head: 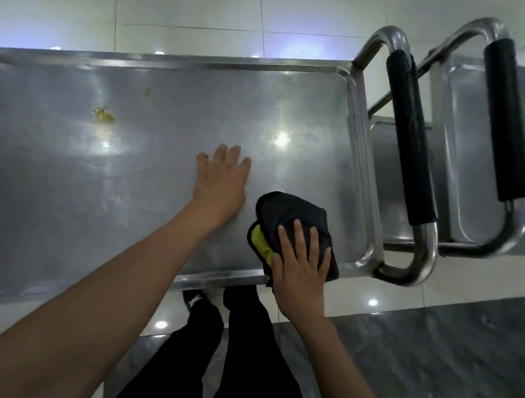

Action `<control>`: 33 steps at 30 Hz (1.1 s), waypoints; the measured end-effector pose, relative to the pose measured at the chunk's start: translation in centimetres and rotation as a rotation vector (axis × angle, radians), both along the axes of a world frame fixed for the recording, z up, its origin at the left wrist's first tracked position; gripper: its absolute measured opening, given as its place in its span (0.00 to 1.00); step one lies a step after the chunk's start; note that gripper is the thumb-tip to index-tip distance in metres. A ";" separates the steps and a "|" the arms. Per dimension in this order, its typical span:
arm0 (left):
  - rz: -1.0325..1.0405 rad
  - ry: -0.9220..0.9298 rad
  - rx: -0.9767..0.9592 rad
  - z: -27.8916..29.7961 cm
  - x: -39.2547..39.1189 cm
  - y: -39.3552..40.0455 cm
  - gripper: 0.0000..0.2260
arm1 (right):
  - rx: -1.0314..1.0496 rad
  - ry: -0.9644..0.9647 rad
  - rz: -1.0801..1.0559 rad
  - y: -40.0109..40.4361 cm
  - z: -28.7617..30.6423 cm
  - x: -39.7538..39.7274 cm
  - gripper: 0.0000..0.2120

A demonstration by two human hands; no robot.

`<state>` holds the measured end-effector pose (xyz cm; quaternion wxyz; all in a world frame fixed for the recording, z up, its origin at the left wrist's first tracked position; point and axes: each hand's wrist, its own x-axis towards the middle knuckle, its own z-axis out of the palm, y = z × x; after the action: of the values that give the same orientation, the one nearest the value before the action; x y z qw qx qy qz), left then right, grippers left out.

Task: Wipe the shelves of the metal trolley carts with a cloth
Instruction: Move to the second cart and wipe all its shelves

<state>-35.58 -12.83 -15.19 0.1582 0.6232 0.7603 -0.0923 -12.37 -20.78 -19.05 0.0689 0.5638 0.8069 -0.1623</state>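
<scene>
Right hand [301,261] is flat on my folded black-and-yellow cloth [288,221], pressing it onto the steel trolley's top shelf [158,188] near the handle end; left hand [220,183] rests open beside it.

We find the top shelf [62,177] open to the left & centre; only a yellow residue spot [104,114] lies there. On the right, a raised rim [360,163] & two padded handles [411,140] block passage. Left hand [221,181] rests flat mid-shelf.
</scene>
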 end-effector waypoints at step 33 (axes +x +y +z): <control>0.077 -0.002 0.056 -1.0 1.0 0.9 0.16 | 0.018 0.082 -0.068 23.5 -0.6 -5.2 0.26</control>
<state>-34.56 -11.92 -16.23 0.1449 0.5977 0.7859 -0.0644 -17.60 2.74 -19.62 0.0252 0.5843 0.7908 -0.1805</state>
